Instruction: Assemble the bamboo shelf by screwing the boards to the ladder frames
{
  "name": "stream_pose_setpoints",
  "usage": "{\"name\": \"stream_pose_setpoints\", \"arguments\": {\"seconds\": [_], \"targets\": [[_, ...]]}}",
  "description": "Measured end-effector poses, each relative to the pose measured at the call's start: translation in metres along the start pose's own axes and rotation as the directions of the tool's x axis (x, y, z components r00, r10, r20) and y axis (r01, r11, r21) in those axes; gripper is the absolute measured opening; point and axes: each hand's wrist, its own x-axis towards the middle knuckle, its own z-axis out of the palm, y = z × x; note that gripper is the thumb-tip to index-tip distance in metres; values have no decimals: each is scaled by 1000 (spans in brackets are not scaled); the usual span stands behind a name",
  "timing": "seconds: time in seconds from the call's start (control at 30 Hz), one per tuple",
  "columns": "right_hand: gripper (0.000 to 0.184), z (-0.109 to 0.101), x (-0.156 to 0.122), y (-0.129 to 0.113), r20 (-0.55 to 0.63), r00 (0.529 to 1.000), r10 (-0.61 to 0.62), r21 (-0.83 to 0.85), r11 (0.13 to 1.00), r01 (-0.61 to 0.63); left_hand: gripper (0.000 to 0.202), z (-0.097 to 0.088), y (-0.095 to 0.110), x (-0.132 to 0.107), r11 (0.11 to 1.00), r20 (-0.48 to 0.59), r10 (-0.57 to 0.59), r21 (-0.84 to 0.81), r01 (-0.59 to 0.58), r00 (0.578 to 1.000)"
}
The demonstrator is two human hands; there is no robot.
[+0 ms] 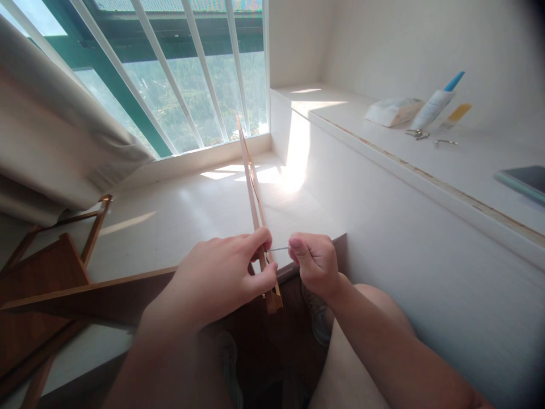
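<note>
My left hand (227, 275) is closed around the lower part of a long thin wooden panel (251, 182) that stands on edge and points away towards the window. My right hand (313, 261) sits just to its right, fingers pinched on a thin metal pin or tool (279, 248) whose tip meets the wood by my left thumb. My bare knee shows under my right arm.
A white raised platform (191, 210) lies ahead below a barred window (191, 74). Dark wooden furniture parts (46, 284) lie at the left under a beige curtain (51, 136). On the right ledge (468, 165) are a pouch (394, 111), a tube (434, 105), small metal pieces (419, 134) and a tablet (523, 180).
</note>
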Motion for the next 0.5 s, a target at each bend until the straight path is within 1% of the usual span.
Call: {"name": "stream_pose_setpoints", "arguments": {"seconds": [0.1, 0.27, 0.5], "targets": [[50, 1, 0, -2, -3, 999, 44, 52, 998, -44, 22, 0, 0, 0, 1000, -2, 1, -2, -1, 1000], [56, 3, -1, -4, -6, 988, 152, 123, 981, -150, 21, 0, 1, 0, 1000, 2, 1, -7, -1, 1000], [57, 4, 0, -6, -9, 980, 198, 158, 968, -194, 21, 0, 1, 2, 1000, 2, -9, -10, 9, 1000]]}}
